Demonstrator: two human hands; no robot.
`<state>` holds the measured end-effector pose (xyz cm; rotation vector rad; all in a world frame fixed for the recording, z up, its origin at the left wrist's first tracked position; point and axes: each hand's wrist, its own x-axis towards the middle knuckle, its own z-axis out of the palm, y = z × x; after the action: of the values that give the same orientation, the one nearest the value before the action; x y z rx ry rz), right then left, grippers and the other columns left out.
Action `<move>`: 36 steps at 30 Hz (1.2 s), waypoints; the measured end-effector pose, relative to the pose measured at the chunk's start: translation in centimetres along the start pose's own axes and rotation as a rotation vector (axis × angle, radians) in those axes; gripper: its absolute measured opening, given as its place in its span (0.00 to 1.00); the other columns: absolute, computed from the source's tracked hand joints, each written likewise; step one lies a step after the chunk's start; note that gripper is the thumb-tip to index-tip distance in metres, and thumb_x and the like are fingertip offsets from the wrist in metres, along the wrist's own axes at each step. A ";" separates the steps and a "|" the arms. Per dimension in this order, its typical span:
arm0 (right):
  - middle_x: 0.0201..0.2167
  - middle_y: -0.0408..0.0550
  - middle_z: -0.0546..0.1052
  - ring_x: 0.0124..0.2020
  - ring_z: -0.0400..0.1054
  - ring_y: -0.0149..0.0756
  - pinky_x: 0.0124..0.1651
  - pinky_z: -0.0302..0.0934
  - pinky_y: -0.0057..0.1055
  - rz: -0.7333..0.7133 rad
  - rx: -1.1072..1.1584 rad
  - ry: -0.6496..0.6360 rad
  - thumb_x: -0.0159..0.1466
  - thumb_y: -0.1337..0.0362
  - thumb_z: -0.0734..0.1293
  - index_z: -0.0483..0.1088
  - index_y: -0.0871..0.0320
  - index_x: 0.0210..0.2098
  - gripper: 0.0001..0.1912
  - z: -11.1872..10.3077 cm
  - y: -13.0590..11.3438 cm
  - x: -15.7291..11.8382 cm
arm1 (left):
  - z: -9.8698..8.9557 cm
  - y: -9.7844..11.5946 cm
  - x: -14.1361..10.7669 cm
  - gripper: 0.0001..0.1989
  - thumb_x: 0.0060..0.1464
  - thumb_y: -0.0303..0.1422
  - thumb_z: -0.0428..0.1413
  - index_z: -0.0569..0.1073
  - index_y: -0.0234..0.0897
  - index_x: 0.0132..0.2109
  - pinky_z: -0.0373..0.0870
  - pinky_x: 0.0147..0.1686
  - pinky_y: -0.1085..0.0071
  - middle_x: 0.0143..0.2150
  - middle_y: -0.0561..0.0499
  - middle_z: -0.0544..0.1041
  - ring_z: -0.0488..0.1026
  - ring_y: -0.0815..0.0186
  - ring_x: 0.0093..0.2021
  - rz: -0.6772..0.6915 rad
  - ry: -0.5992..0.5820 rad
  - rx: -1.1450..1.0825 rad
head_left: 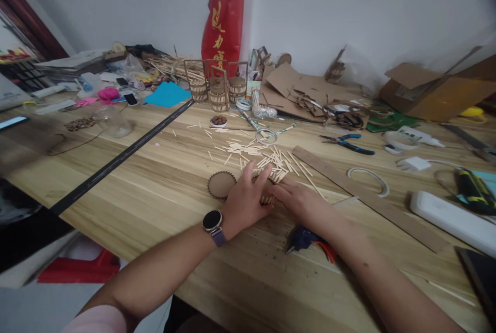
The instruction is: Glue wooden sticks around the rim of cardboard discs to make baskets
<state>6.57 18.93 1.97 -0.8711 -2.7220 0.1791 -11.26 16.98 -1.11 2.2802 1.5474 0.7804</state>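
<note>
A small round cardboard piece with short wooden sticks around its rim (267, 198) sits low on the table, mostly hidden by my hands. My left hand (246, 199), with a watch on its wrist, curls around its left side, thumb in front and fingers behind. From the right, my right hand (300, 199) closes its fingers against the same piece; whether a stick is pinched there is hidden. A second round cardboard disc with a notched-looking edge (222, 185) lies flat just left of my left hand. Loose short sticks (248, 147) are scattered behind both hands.
A dark blue glue gun (304, 239) lies beneath my right forearm. Blue-handled pliers (349, 143), a long cardboard strip (364, 196) and a white power strip (451, 219) are at right. Small stick baskets (219, 99), a bowl of brown beads (219, 121) and a glass jar (116, 122) stand farther back.
</note>
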 end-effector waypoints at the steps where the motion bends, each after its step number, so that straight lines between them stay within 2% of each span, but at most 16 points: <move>1: 0.34 0.49 0.74 0.36 0.69 0.40 0.38 0.61 0.31 -0.002 -0.003 -0.005 0.61 0.79 0.64 0.70 0.57 0.41 0.13 -0.1 0.0 0.0 | 0.0 0.0 0.0 0.47 0.46 0.32 0.64 0.47 0.47 0.67 0.66 0.54 0.52 0.68 0.38 0.42 0.59 0.45 0.63 -0.001 -0.001 0.000; 9: 0.33 0.49 0.73 0.36 0.67 0.40 0.37 0.60 0.30 -0.001 -0.047 -0.034 0.62 0.78 0.63 0.69 0.58 0.38 0.10 -0.6 -0.4 0.2 | -0.2 0.1 -0.1 0.47 0.45 0.32 0.64 0.47 0.47 0.67 0.66 0.55 0.51 0.68 0.38 0.42 0.57 0.45 0.64 -0.003 -0.016 -0.029; 17: 0.33 0.49 0.73 0.35 0.68 0.40 0.37 0.60 0.30 -0.005 -0.044 -0.038 0.60 0.81 0.63 0.70 0.59 0.38 0.13 -0.6 -0.4 0.1 | -0.3 0.3 -0.1 0.47 0.46 0.32 0.65 0.48 0.45 0.67 0.67 0.54 0.52 0.68 0.37 0.43 0.60 0.46 0.62 -0.019 -0.025 -0.021; 24: 0.33 0.49 0.73 0.34 0.68 0.39 0.36 0.61 0.31 0.070 0.025 -0.044 0.63 0.76 0.62 0.70 0.57 0.39 0.10 -0.9 -0.5 0.0 | -0.4 0.1 0.0 0.45 0.45 0.31 0.64 0.50 0.46 0.66 0.67 0.54 0.51 0.68 0.38 0.45 0.61 0.46 0.61 -0.024 -0.030 -0.047; 27: 0.38 0.51 0.73 0.38 0.68 0.41 0.39 0.63 0.34 0.068 0.065 -0.009 0.65 0.73 0.60 0.69 0.56 0.38 0.08 -1.9 -0.3 -0.4 | -0.5 -0.2 0.1 0.44 0.46 0.28 0.62 0.50 0.45 0.66 0.66 0.55 0.52 0.68 0.39 0.44 0.59 0.47 0.63 -0.015 -0.027 -0.075; 29: 0.39 0.52 0.73 0.41 0.68 0.41 0.41 0.63 0.35 0.077 0.072 0.044 0.66 0.69 0.59 0.68 0.55 0.39 0.07 -2.8 0.0 -1.0 | -0.5 -0.3 0.1 0.45 0.44 0.26 0.62 0.50 0.46 0.66 0.64 0.57 0.52 0.68 0.40 0.42 0.56 0.46 0.65 -0.014 -0.010 -0.091; 31: 0.36 0.51 0.73 0.38 0.69 0.41 0.39 0.63 0.35 0.124 0.068 0.073 0.67 0.65 0.58 0.68 0.54 0.37 0.08 -3.8 0.3 -2.1 | -0.5 -0.5 0.0 0.48 0.42 0.26 0.64 0.49 0.47 0.67 0.61 0.59 0.50 0.68 0.41 0.41 0.53 0.46 0.66 -0.012 0.005 -0.109; 33: 0.30 0.49 0.73 0.33 0.69 0.40 0.35 0.62 0.34 0.205 0.075 0.024 0.67 0.62 0.58 0.68 0.54 0.32 0.10 -4.7 0.5 -3.7 | -0.5 -0.5 0.0 0.51 0.40 0.29 0.67 0.49 0.47 0.67 0.59 0.61 0.48 0.68 0.40 0.41 0.51 0.44 0.67 -0.015 0.016 -0.123; 36: 0.22 0.46 0.73 0.23 0.67 0.38 0.26 0.59 0.32 0.383 0.118 -0.133 0.64 0.57 0.62 0.68 0.52 0.26 0.12 -5.5 0.9 -6.5 | -0.1 -0.4 -0.1 0.54 0.36 0.34 0.70 0.49 0.46 0.67 0.57 0.62 0.47 0.68 0.39 0.41 0.49 0.43 0.67 -0.025 0.030 -0.121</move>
<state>13.76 16.06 5.59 -1.3810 -2.5993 0.4839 -11.68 17.06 -1.22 2.1681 1.4957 0.8803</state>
